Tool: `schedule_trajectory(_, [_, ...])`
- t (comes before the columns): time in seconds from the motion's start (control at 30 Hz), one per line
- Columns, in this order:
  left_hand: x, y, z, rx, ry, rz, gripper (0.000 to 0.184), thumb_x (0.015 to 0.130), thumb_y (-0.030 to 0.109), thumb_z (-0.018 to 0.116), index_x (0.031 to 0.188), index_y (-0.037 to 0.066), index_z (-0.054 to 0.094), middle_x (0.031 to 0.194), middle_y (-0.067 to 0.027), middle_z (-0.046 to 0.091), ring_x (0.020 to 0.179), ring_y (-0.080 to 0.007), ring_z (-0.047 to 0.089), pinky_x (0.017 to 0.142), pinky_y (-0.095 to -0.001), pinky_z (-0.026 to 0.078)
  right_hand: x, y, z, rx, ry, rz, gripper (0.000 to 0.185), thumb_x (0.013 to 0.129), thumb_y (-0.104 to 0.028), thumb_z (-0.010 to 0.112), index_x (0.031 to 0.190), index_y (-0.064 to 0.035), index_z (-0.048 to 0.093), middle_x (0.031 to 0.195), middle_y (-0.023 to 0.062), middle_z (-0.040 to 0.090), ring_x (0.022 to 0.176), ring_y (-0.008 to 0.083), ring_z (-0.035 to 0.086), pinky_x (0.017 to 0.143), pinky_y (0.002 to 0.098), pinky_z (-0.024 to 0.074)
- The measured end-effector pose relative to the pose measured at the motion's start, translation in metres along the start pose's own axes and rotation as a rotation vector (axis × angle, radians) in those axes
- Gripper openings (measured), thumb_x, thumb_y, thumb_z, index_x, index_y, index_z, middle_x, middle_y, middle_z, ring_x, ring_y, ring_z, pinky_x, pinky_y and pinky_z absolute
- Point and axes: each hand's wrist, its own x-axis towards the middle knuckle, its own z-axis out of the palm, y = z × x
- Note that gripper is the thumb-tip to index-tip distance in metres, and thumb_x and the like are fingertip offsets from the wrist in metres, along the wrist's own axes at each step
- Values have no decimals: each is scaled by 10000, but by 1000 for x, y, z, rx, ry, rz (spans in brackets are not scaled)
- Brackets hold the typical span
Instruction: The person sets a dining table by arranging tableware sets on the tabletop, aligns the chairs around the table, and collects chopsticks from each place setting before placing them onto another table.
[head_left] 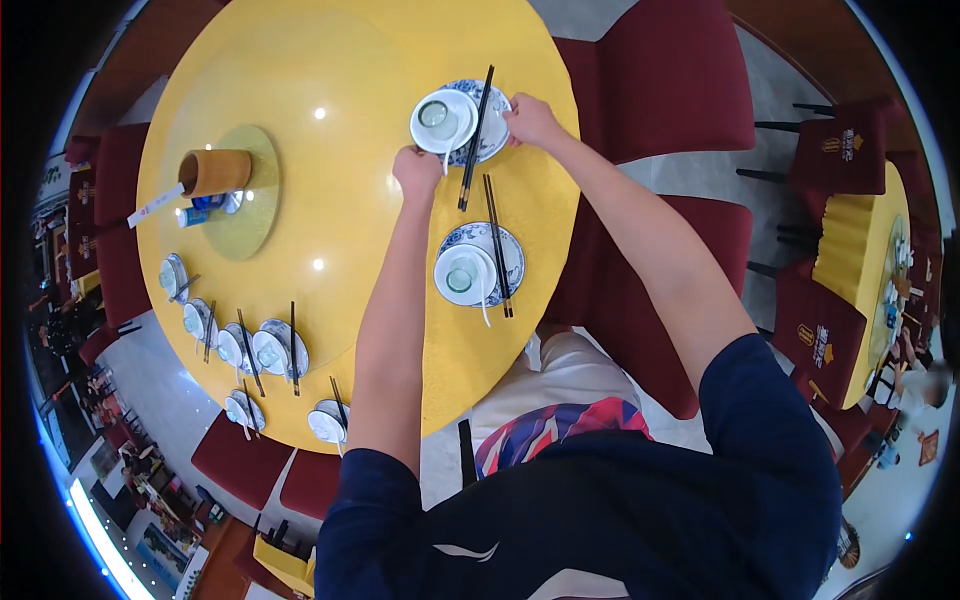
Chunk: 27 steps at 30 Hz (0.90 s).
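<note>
Near the table's upper right edge, a blue-patterned plate (493, 137) bears a white bowl (455, 137) with a small glass cup (433, 114), a white spoon and dark chopsticks (476, 137) across it. My right hand (532, 119) is closed on the plate's right rim. At the lower left rim is my left hand (417, 171), fingers curled in and closed at the plate's edge beside the spoon. Below, a second patterned plate (512, 255) carries a bowl, a glass cup, a spoon and chopsticks, touched by neither hand.
The round yellow table (330, 200) holds several more place settings at the lower left. A brown wooden container (215, 172) stands on a round glass turntable (258, 215). Dark red chairs (680, 80) line the right edge; another yellow table (850, 250) is farther right.
</note>
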Motion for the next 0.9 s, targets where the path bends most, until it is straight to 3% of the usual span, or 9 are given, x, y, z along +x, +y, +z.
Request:
schedule_trajectory(0.33, [46,10,59,-68,-53,-36,211,776,157,639,787,-45,699,759,-241,673,746,-374,671,705,-418,517,62,19,-29,-144,43,-19,237,925,-177,572,1021,40,574,768,156,686,624,201,694,604,316,564])
schedule_trajectory(0.4, [54,8,69,4,-25,21,176,764,99,635,828,-47,710,689,-124,701,629,-201,694,642,-313,543,69,22,-31,-147,47,-20,251,924,-184,572,1027,45,586,786,178,694,644,207,701,628,321,567])
schedule_trajectory(0.43, [54,6,73,7,-26,13,176,764,99,635,828,-47,710,689,-124,701,629,-201,694,642,-313,543,71,24,-32,-138,63,-16,254,924,-191,577,1036,37,586,796,174,695,649,206,701,636,319,567])
schedule_trajectory(0.5, [53,6,77,-130,64,21,243,792,155,656,854,-79,681,753,-213,690,735,-334,692,712,-397,537,75,26,-32,-96,98,-12,287,910,-211,610,1061,31,582,800,154,697,646,211,704,635,318,566])
schedule_trajectory(0.53, [50,7,76,-128,68,16,243,792,155,656,854,-79,681,753,-213,690,735,-334,692,712,-397,537,73,28,-29,-96,92,-13,287,910,-211,610,1061,31,582,800,154,697,646,211,704,635,318,566])
schedule_trajectory(0.63, [43,17,66,-315,-34,-102,220,820,118,645,865,-96,664,755,-181,701,710,-257,707,663,-344,561,61,28,-25,-14,250,-45,323,877,-211,649,1082,30,584,791,154,682,695,243,696,670,360,550])
schedule_trajectory(0.7, [41,19,61,-419,-149,-193,173,849,73,616,844,-94,660,753,-153,704,687,-187,706,611,-297,573,51,31,-23,-234,568,-332,302,833,-227,694,1010,9,627,812,155,656,773,284,666,716,401,519])
schedule_trajectory(0.8, [44,21,61,-482,-195,-240,136,855,18,583,835,-99,650,764,-162,696,665,-190,698,593,-299,585,47,32,-13,-148,318,-244,242,810,-271,706,916,-54,697,838,147,629,830,310,629,755,422,493])
schedule_trajectory(0.9, [34,28,62,-728,-344,-415,136,903,26,549,941,-87,616,901,-164,693,743,-212,695,650,-307,588,49,32,-10,-249,345,-266,197,810,-315,697,861,-132,749,859,133,628,838,310,631,756,413,499])
